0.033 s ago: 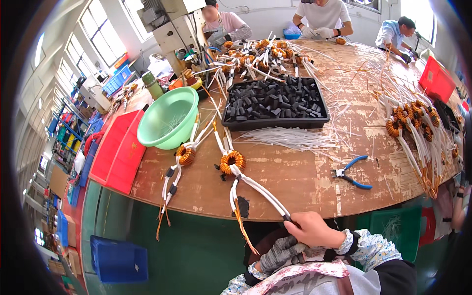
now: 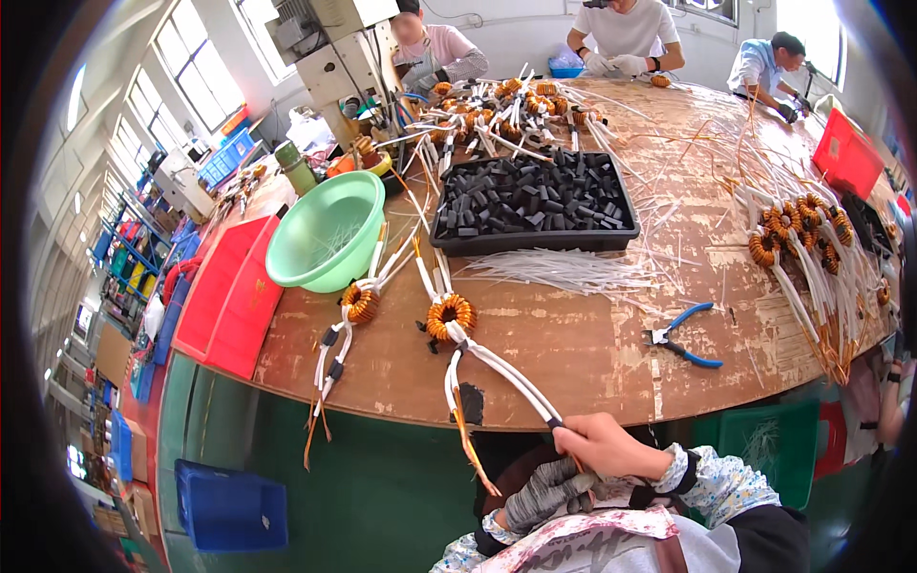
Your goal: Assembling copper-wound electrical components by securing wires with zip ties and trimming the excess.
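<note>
My bare right hand (image 2: 611, 446) is closed on a pair of white-sleeved wire leads (image 2: 516, 378), just past a black sleeve (image 2: 554, 423) at the table's front edge. These leads run to a copper-wound toroidal coil (image 2: 451, 316) lying on the table. Its other white leads (image 2: 453, 382) end in bare copper strands hanging over the edge. Below my right hand, my left hand (image 2: 543, 497) wears a grey glove with its fingers curled; what they hold is hidden. A second toroidal coil (image 2: 360, 303) with black sleeves on its leads lies to the left.
A black tray (image 2: 535, 243) of black sleeves stands mid-table, with white tubes (image 2: 573, 271) before it. Blue-handled cutters (image 2: 690, 336) lie at right. A green basin (image 2: 287, 258) and red bin (image 2: 224, 306) stand left. More coils (image 2: 783, 222) are piled right and at the back. Three people sit opposite.
</note>
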### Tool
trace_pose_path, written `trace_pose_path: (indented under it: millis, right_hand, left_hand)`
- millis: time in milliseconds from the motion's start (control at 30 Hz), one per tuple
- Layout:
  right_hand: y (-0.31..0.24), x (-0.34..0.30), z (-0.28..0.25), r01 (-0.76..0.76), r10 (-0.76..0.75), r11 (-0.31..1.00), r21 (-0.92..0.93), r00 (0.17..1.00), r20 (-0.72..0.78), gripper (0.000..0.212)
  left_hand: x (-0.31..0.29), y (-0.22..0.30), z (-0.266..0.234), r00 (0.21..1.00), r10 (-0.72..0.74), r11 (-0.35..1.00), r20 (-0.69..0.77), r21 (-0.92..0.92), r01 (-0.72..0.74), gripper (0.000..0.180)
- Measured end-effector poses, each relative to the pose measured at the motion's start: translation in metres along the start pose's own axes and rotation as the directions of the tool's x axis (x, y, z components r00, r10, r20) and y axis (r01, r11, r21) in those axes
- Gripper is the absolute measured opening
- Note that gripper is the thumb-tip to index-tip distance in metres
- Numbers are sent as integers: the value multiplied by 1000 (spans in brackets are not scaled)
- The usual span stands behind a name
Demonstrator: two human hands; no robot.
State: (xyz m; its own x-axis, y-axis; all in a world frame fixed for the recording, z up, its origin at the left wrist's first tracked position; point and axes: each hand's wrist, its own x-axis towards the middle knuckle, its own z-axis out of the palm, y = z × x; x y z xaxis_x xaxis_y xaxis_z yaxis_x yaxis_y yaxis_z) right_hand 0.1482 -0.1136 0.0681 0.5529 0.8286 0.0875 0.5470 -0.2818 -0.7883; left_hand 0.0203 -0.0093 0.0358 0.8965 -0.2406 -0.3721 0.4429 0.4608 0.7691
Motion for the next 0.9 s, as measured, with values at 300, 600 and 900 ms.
trace_pose_path:
  millis: [300,600,900]
  right_hand:
    - [-20,10,-2,-522,367,511,682,851,377,34]
    - [-29,14,-18,-3,3,999,-46,1000,8,30]
    - [9,31,0,-623,334,388,679,782,526,34]
  left_hand:
    - [-7,4,5,997,16,999,-81,-34,-19,21]
    - [-5,4,5,981,164,966,-100,216,-140,18]
    - [-2,7,6,992,85,989,-89,128,-73,18]
